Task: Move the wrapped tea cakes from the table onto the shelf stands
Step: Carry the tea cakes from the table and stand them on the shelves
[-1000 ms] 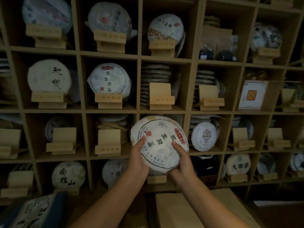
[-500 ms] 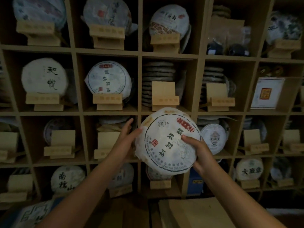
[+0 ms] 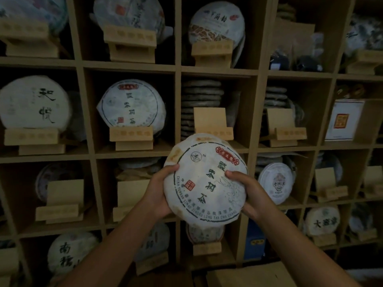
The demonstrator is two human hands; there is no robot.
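We are carrying one wrapped tea cake [image 3: 205, 181] up to the shelf [image 3: 176, 148], so the step in hand is the lifting and lining up, not the setting down. Our left hand [image 3: 159, 195] is curling round the cake's left edge, with the thumb lying on the paper front. Our right hand [image 3: 246, 195] is doing the same on the right edge, thumb on the front and fingers hidden behind. So both grips are closed on the cake, and it is hanging in the air between them, touching no stand. Just above the grips an empty stand [image 3: 212, 126] is waiting in the middle box, with a stack of cakes [image 3: 201, 100] behind it. We are guessing this stand is the goal, though others are empty too: one [image 3: 62, 200] is sitting far to the left of the grips and one [image 3: 132, 195] is just behind the left grip. Next we are going to need to lift the cake a little higher, tip it so its face is looking out, and rest its bottom edge in the stand's front lip. The paper looks soft, so a gentle hold is best. Compared with half a second ago, the left hand is now gripping the edge where before its fingers were spread loose beside it, and the cake is turning more upright.
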